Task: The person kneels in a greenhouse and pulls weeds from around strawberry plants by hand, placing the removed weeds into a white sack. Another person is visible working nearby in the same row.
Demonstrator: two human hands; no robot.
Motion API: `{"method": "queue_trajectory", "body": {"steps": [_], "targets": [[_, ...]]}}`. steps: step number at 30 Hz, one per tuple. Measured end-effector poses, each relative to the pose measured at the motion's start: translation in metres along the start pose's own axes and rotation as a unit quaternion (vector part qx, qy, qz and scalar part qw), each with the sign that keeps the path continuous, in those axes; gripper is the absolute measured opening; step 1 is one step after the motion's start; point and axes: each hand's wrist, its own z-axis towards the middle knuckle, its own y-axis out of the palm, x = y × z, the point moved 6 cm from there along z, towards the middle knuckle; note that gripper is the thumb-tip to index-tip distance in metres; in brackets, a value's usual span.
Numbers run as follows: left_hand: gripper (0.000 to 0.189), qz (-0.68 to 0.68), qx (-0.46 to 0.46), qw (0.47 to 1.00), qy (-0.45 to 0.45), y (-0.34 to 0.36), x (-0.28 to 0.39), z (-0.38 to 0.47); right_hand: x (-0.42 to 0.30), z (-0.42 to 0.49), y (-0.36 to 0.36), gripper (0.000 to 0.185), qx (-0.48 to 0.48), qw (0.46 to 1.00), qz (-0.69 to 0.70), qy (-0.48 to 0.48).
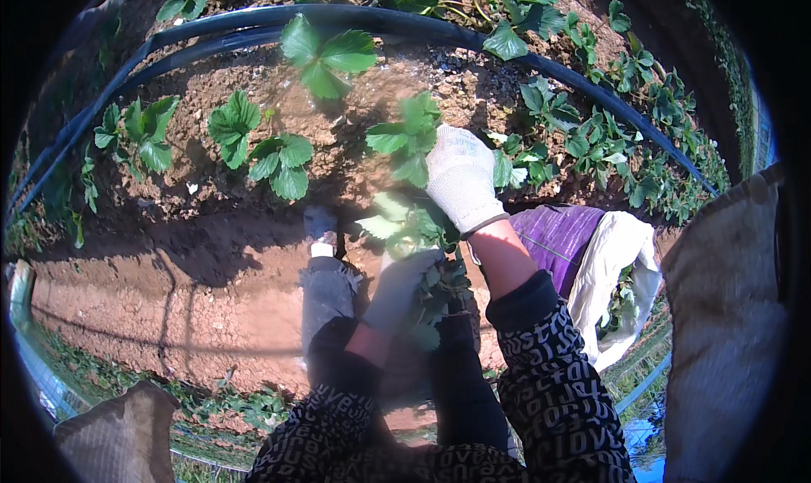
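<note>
My left hand [400, 288], in a pale work glove, is closed around a bunch of strawberry seedlings [437, 286]. Leaves spread above its fingers and hang down along its right side. Further forward, over the edge of the soil bed, my right hand [461, 176] wears a white knit glove with a dark cuff. Its fingers are curled against a strawberry plant [410, 138], whose leaves stick out to the left of the fist. The fingertips and the plant's stem are hidden, and the leaves look slightly blurred.
Strawberry plants [285, 163] stand in the raised soil bed [355, 112], with denser ones [589, 134] to the right. Dark irrigation hoses [393, 22] arch across the bed. A purple and white woven sack [557, 236] with leaves inside lies at right. My boot [326, 286] stands in the dirt furrow [247, 312].
</note>
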Motion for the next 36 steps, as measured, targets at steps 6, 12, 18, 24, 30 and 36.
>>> {"method": "queue_trajectory", "body": {"steps": [6,12,18,24,30,36], "targets": [[0.018,-0.047,-0.017,0.999,-0.006,-0.005,0.004,-0.003,0.021,0.009,0.023,0.028,-0.03,0.995,0.066,-0.071],[0.018,-0.005,-0.004,1.0,0.029,-0.008,0.008,-0.003,0.019,0.032,-0.03,0.028,-0.077,0.978,-0.109,-0.158],[0.022,0.181,-0.029,0.975,0.127,-0.008,0.026,-0.011,0.043,0.066,-0.083,0.028,-0.091,0.956,-0.273,-0.054],[0.026,0.447,-0.043,0.862,0.236,-0.015,0.027,-0.006,0.014,-0.038,-0.04,0.033,-0.226,0.965,-0.11,-0.077],[0.026,0.382,-0.004,0.878,0.288,-0.033,0.025,0.008,0.002,-0.133,0.063,0.025,-0.272,0.923,0.175,-0.206],[0.025,0.361,-0.106,0.892,0.249,-0.03,0.031,-0.014,-0.019,-0.106,0.008,0.018,-0.312,0.909,0.161,-0.225]]}}
